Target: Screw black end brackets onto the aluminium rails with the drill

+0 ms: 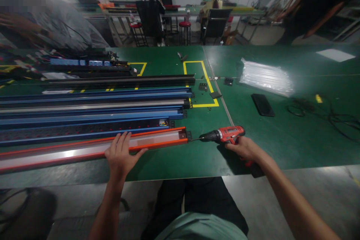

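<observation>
A long orange channel [157, 140] with a pale inner strip lies along the front of the green table [168, 165]. My left hand [120, 153] rests across it, fingers over the channel and thumb spread along its near edge. In my right hand [244, 149] is a red and black power drill [229, 134], held by its grip and pointing left. The drill's long bit reaches the black end cap [189, 135] at the channel's right end; whether it sits in a screw is too small to tell.
Blue channels [140, 113] and a black channel [126, 80] lie behind the orange one. Farther right are a black phone [262, 105], a plastic-wrapped bundle [266, 77] and cables [332, 114]. People are at left, right and back.
</observation>
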A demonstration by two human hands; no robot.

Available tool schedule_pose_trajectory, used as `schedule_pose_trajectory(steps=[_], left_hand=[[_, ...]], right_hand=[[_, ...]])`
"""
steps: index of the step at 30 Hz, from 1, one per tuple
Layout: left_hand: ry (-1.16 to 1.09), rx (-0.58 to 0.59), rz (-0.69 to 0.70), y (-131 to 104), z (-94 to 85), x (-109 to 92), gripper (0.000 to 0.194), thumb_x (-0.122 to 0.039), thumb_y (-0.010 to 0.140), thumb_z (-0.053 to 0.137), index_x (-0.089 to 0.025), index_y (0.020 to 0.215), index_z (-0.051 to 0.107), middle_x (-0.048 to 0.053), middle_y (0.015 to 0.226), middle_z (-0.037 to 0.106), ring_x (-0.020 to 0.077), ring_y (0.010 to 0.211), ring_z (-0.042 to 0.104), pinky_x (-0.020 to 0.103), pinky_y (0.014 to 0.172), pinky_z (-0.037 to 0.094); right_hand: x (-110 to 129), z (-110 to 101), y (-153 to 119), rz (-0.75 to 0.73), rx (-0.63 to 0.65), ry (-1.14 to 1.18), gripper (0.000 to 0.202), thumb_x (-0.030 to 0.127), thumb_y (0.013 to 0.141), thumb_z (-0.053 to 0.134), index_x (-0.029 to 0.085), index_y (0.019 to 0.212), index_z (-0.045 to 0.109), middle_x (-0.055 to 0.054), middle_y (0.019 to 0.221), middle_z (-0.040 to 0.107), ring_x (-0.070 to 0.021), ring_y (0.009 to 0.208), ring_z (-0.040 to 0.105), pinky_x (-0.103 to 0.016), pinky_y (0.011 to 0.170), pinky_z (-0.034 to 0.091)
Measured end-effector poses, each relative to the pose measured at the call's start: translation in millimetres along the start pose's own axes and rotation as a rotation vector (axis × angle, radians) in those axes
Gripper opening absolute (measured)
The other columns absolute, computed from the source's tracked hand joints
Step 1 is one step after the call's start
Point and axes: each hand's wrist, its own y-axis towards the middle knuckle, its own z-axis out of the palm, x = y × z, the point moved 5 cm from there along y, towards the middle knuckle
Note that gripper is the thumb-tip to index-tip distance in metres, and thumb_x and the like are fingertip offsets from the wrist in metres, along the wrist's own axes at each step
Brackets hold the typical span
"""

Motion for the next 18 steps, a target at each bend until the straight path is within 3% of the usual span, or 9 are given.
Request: schedule_pose_trajectory(steps=[9, 18], left_hand=[[-0.013, -0.010, 0.025, 0.5, 0.1, 0.5, 0.088, -0.073, 0.083, 0.067, -0.013, 0.147, 0.052, 0.023, 0.141, 0.063, 0.0450, 0.137, 0.051, 0.057, 0.108, 0.034], [-0.017, -0.006, 0.019, 0.0, -0.3, 0.5, 0.089, -0.075, 0.083, 0.065, -0.015, 0.148, 0.051, 0.023, 0.142, 0.062, 0.0446, 0.137, 0.051, 0.058, 0.110, 0.033]], right_hand=[[-4.4, 1.8, 1.2, -0.007, 0.009, 0.020, 0.031, 0.051, 0.085, 0.065, 0.021, 0.079, 0.059, -0.003, 0.064, 0.063, -0.0172, 0.057, 0.060, -0.026, 0.051, 0.042], [-0.3, -1.5, -2.3, -0.019, 0.012, 0.033, 0.026, 0.043, 0.087, 0.065, 0.020, 0.075, 0.058, -0.002, 0.062, 0.059, -0.0157, 0.056, 0.056, -0.027, 0.052, 0.041]])
